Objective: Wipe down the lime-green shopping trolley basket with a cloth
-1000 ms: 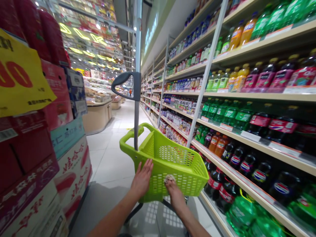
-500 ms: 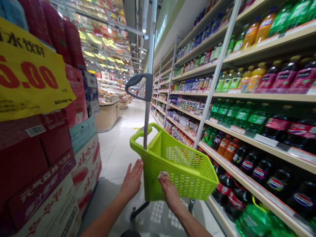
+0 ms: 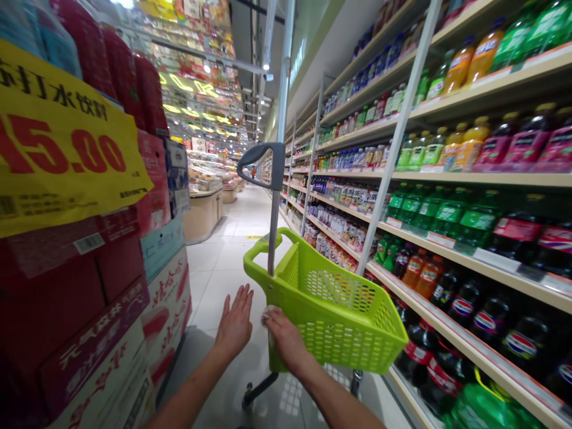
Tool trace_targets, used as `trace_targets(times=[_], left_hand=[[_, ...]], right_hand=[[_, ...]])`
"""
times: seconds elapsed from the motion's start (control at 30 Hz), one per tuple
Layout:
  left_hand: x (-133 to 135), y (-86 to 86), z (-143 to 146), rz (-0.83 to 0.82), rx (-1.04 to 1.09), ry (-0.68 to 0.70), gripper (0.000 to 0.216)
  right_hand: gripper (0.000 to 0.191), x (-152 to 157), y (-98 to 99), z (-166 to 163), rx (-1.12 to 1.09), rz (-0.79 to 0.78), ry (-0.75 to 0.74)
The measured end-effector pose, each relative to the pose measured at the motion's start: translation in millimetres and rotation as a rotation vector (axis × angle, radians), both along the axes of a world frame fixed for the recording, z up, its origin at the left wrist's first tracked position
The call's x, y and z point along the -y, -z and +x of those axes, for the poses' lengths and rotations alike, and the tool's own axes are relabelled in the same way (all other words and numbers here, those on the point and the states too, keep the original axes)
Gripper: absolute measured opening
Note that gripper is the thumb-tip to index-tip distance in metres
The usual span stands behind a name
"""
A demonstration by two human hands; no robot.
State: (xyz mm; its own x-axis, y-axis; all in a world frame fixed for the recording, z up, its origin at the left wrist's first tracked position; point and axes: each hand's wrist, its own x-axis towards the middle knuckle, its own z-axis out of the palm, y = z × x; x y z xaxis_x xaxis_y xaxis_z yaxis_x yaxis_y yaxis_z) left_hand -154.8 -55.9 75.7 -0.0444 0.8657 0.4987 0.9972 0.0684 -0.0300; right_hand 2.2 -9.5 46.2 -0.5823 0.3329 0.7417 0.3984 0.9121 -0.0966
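Right hand (image 3: 286, 339) pinches pale cloth (image 3: 266, 315) at edge of green basket (image 3: 297, 292); left hand (image 3: 235, 322) empty, fingers outstretched. Best press cloth flat, brace basket with left palm.

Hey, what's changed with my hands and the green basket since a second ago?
Your right hand has moved the pale cloth leftward along the green basket to its left edge. Your left hand has come off the basket. The right hand still holds the cloth.

It's a supermarket — drinks (image 3: 452, 211) fill long shelves (image 3: 482, 178), a price sign (image 3: 67, 143) fronts cartons (image 3: 67, 292), a shopping cart (image 3: 330, 301) stands between.
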Motion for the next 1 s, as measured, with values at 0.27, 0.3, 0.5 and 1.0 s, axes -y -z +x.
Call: trace_targets(times=[0.27,0.3,0.5,1.0], left_hand=[[-29,-49.7,20,0.204,-0.069,0.091,0.061],[-31,-50.2,25,0.208,-0.085,0.138,0.061],[-36,-34.5,50,0.097,-0.123,0.262,0.060],[-37,-14.1,62,0.025,-0.135,0.159,0.062]], right_hand=[[0.047,-35,-50.3,-12,-0.160,-0.131,0.184],[0.048,-40,-40.7,-1,-0.139,-0.172,0.205],[0.045,-49,13.8,122,-0.135,-0.401,0.478],[0.045,-56,48.7,219,-0.192,-0.348,0.653]])
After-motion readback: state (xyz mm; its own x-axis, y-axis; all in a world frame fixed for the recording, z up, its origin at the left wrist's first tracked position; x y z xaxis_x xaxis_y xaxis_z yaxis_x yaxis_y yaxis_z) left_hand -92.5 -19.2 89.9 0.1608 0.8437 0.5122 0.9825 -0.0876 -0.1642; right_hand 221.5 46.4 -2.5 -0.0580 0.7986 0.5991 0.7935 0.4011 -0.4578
